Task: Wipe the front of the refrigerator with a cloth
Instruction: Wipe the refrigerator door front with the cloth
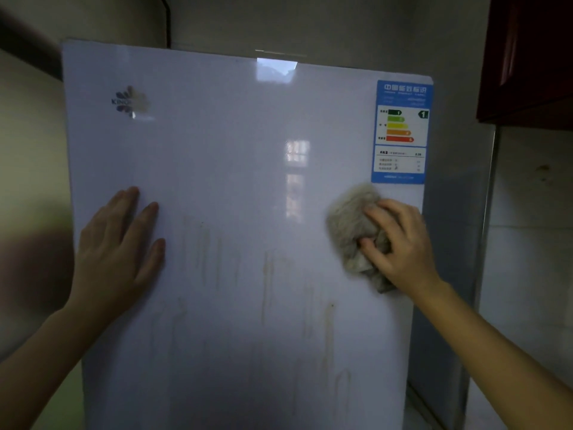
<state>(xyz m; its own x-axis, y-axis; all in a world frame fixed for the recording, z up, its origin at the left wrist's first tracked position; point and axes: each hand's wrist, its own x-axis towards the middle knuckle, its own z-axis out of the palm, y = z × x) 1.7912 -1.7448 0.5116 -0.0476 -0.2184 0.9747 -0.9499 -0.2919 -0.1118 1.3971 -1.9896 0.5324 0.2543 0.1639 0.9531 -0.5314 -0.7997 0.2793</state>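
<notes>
The white refrigerator door (pixel 235 169) fills the middle of the view, glossy, with brownish drip streaks (pixel 266 274) down its lower half. My left hand (pixel 121 246) lies flat on the door's left side, fingers straight. My right hand (pixel 400 240) grips a crumpled grey-beige cloth (pixel 347 225) and presses it against the door near the right edge, just below a blue energy label (pixel 401 131).
A brand logo (pixel 130 102) sits at the door's upper left. A dark red cabinet (pixel 527 57) hangs at the upper right. Tiled wall (pixel 533 243) runs close along the refrigerator's right side, and another wall (pixel 31 181) flanks its left.
</notes>
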